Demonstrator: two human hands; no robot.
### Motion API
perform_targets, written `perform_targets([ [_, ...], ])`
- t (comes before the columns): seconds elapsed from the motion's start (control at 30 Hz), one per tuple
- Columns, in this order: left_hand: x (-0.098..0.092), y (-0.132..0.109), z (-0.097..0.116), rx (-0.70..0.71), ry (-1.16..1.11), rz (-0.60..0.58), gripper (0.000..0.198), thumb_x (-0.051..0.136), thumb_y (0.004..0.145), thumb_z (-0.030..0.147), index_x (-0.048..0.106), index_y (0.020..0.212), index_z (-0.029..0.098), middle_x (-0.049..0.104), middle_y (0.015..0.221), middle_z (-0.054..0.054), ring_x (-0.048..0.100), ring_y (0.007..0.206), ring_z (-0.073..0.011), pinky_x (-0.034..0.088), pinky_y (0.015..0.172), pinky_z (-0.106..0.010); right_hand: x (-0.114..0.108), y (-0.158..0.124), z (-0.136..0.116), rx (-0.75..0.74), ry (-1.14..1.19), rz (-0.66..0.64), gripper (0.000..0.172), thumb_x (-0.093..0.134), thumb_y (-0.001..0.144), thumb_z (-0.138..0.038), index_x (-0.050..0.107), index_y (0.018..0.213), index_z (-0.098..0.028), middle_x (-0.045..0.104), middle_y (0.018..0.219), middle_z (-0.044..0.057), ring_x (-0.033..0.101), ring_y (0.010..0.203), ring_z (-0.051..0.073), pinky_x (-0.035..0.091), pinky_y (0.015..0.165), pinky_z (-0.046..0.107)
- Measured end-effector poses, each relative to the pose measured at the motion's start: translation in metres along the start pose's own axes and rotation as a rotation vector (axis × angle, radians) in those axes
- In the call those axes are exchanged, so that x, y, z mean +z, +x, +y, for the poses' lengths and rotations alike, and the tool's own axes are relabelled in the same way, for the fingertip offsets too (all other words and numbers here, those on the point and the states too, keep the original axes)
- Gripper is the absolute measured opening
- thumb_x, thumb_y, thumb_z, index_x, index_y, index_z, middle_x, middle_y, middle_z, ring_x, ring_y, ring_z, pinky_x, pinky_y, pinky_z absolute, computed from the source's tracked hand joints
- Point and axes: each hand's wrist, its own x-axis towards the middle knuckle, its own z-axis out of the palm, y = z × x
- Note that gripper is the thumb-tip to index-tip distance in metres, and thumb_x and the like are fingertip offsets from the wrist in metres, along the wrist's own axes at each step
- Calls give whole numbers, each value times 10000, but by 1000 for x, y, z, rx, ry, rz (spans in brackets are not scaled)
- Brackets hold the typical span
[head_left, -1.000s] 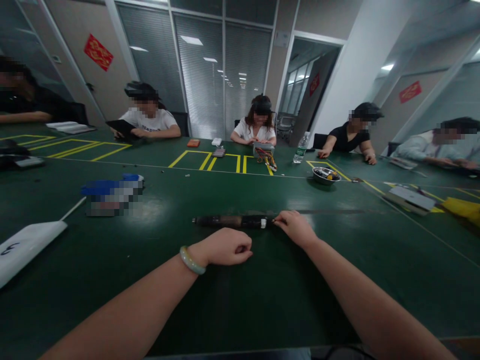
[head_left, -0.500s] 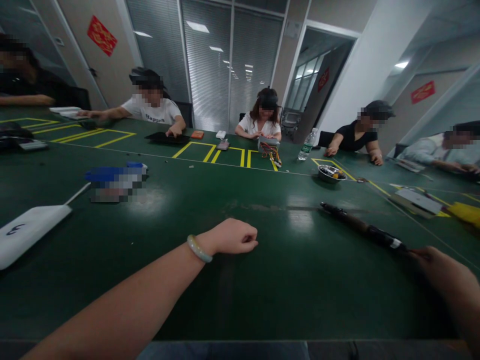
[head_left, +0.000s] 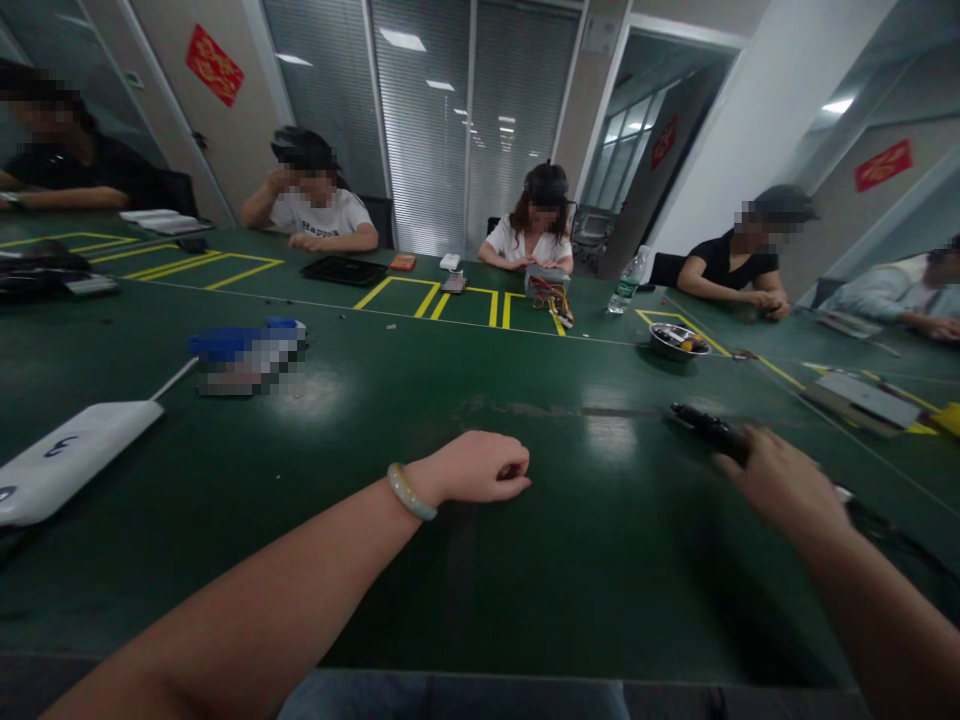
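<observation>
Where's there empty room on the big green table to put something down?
There's a bare patch of green table between the left hand and right hand, and another beyond the left hand, before the yellow tape. The right side is more crowded: the right hand is on the black tool, with the metal bowl and pale box beyond.

At the dial's centre, the left hand [head_left: 484,467], on the table [head_left: 585,570]; 12 o'clock points straight ahead. At 3, the right hand [head_left: 780,482], over a tool [head_left: 709,428] whose tip extends toward that hand's 10. At 9, a corded device [head_left: 82,455]; at 10, a packet [head_left: 247,348]; at 11, a tray [head_left: 343,270]; between 12 and 1, a wired unit [head_left: 546,280]; at 1, a bottle [head_left: 626,285]; at 2, nearer, a bowl [head_left: 673,354] containing small items [head_left: 682,341].
</observation>
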Motion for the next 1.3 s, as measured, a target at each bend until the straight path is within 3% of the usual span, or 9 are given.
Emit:
perform_targets([
  [0.1, -2, 0, 2, 28, -5, 53, 214, 569, 900, 356, 625, 1063, 229, 630, 1040, -39, 594, 949, -174, 455, 831, -298, 2, -1, -113, -251, 170, -72, 568, 507, 921, -482, 473, 1376, -144, 474, 1380, 168, 444, 1270, 325, 371, 1058, 491],
  [0.2, 3, -1, -1, 92, 4, 82, 382, 560, 905, 389, 554, 1260, 246, 562, 1288, -72, 493, 1216, -230, 374, 1052, -393, 5, -14, -210, -525, 356, -77, 535, 469, 957, -426, 390, 1440, -210, 386, 1466, 88, 381, 1326, 258, 343, 1096, 453],
  [0.33, 17, -3, -11, 172, -13, -8, 534, 510, 912, 314, 408, 1420, 185, 344, 1516, -83, 271, 1412, -252, 211, 1184, -412, 20, -35, -275, -818, 499, -212, 637, 456, 959, -491, 268, 1507, -225, 255, 1536, 63, 238, 1400, 252, 249, 1146, 459],
  [0.43, 20, -6, -15, 140, -25, -117, 667, 472, 904, 301, 223, 1511, 183, 126, 1596, -56, 123, 1462, -257, 112, 1211, -422, 31, -41, -286, -945, 525, -376, 598, 394, 973, -565, 310, 1491, -277, 343, 1498, 36, 277, 1383, 247, 195, 1161, 483],
  [0.53, 17, -8, -12, 114, -68, -152, 699, 451, 901, 343, 171, 1527, 211, 54, 1606, -14, 56, 1471, -261, 79, 1212, -400, 35, -39, -283, -951, 536, -440, 614, 369, 973, -596, 291, 1499, -289, 338, 1501, 28, 271, 1387, 251, 161, 1169, 492],
  [0.8, 16, -3, -5, 30, -102, -122, 790, 490, 848, 386, 115, 1531, 256, 107, 1588, 59, 41, 1466, -275, 101, 1194, -338, 30, -35, -279, -985, 518, -469, 679, 364, 967, -616, 189, 1530, -279, 177, 1560, 14, 134, 1433, 255, 90, 1183, 491],
  [0.97, 21, -1, -7, 48, -61, -104, 815, 542, 824, 408, 138, 1523, 294, 66, 1591, 99, 37, 1466, -285, 121, 1179, -285, 26, -36, -278, -1002, 511, -410, 658, 423, 946, -618, 314, 1492, -269, 358, 1490, 39, 282, 1381, 255, 118, 1181, 484],
  [1.17, 16, -4, -9, 65, -63, -108, 758, 477, 889, 367, 140, 1530, 144, 150, 1591, -60, 139, 1460, -255, 101, 1205, -335, 27, -37, -276, -954, 505, -444, 576, 411, 966, -579, 338, 1477, -321, 402, 1463, 21, 348, 1346, 248, 210, 1157, 491],
  [1.3, 15, -2, -9, 97, -22, -101, 588, 449, 939, 415, 362, 1459, 155, 325, 1531, -82, 233, 1439, -206, 122, 1205, -330, 36, -23, -259, -908, 465, -438, 515, 367, 1001, -487, 301, 1490, -338, 320, 1511, 3, 310, 1374, 226, 266, 1144, 454],
])
